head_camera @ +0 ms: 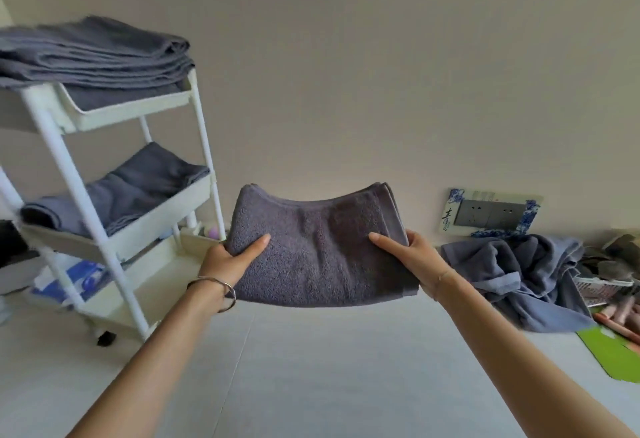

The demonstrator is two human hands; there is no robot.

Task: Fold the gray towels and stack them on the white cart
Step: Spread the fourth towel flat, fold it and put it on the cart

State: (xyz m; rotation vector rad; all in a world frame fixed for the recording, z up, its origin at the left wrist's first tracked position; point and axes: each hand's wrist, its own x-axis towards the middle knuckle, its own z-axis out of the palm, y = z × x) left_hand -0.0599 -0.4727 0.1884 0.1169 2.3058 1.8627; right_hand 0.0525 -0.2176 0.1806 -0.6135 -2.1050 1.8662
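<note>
Left hand (230, 257): grips the towel (318, 250) at its left edge, thumb on top, fingers hidden beneath
Right hand (412, 257): grips the right edge likewise, thumb on top, fingers hidden beneath
Towel: gray, folded into a thick rectangle, held flat in the air between both hands, sagging slightly in the middle, just right of the cart (131, 115), above the floor (311, 368)
Cart: white, three tiers, on casters, standing at left
Stack (93, 49): folded gray towels on the top tier, overhanging its rim
Middle tier (162, 216): more gray towels, folded, lying less neatly
Bottom tier (114, 302): blue-and-white items, too blurred to identify
Pile (519, 271): unfolded gray towels, crumpled on the floor at right, against the wall (346, 74)
Socket (491, 212): gray plate with blue-and-white surround, on the wall just above the pile
Bangle (214, 290): metal, on left wrist
Green sheet (613, 354): flat on the floor, far right, beside the pile
</note>
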